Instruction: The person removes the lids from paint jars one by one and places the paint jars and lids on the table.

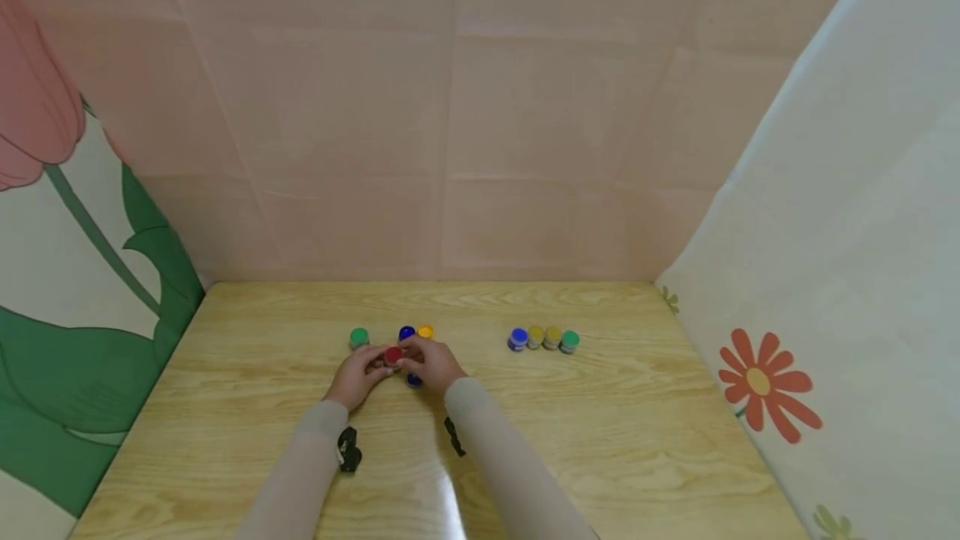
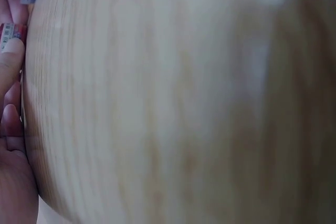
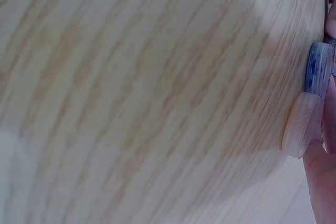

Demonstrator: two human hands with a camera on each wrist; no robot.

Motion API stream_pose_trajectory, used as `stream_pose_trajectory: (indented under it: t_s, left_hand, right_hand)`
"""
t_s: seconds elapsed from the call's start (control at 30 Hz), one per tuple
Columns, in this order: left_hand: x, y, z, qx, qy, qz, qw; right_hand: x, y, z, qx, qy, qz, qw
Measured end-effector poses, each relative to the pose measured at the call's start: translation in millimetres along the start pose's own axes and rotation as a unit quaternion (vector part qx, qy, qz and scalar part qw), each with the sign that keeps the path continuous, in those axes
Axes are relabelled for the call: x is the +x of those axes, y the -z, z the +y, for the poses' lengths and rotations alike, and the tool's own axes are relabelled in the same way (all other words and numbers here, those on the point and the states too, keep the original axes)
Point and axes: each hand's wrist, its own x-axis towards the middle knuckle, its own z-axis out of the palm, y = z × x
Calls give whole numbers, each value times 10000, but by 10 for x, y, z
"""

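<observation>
A small paint pot with a red lid [image 1: 393, 356] is held between both hands. My left hand [image 1: 356, 377] grips its left side; in the left wrist view the thumb [image 2: 14, 48] lies against the labelled pot [image 2: 7, 34]. My right hand [image 1: 435, 363] pinches the pot from the right, thumb and forefinger at the lid. Just behind the hands stand a dark blue pot [image 1: 407, 332] and an orange pot [image 1: 425, 331]. Another blue pot [image 1: 414, 381] is partly hidden below the right fingers. A green-lidded pot [image 1: 359, 337] stands beyond the left hand.
Farther right stands a row of pots: blue [image 1: 518, 340], two yellow-lidded ones [image 1: 536, 337] close together, and green [image 1: 570, 342]. They rest on a wood-grain table [image 1: 300, 319]. A pink cloth [image 1: 450, 148] hangs behind, with printed cloths [image 1: 832, 290] at the sides.
</observation>
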Motion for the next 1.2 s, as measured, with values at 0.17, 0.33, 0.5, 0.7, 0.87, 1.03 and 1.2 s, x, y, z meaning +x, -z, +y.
stream_pose_trajectory:
  t_s: [0.17, 0.33, 0.5, 0.7, 0.87, 1.03, 1.2]
  left_hand:
    - [7, 1, -19, -135, 49, -44, 9999]
    - [22, 8, -56, -178, 51, -80, 9998]
    - [28, 22, -38, -145, 105, -138, 9997]
    - [14, 29, -6, -110, 126, -156, 9997]
    - [9, 28, -2, -129, 122, -133, 9998]
    - [14, 29, 14, -160, 193, -145, 9996]
    - [5, 25, 3, -116, 122, -125, 9998]
  right_hand:
    - [-10, 3, -34, 138, -130, 4, 9998]
    - [-14, -2, -68, 105, -156, 48, 9998]
    - [-9, -7, -35, -91, 79, 44, 9999]
    - [-26, 12, -23, -53, 125, 13, 9999]
    - [-3, 0, -16, 207, -185, 21, 9996]
    - [7, 4, -28, 262, -380, 33, 9989]
    - [-7, -4, -31, 49, -232, 46, 9997]
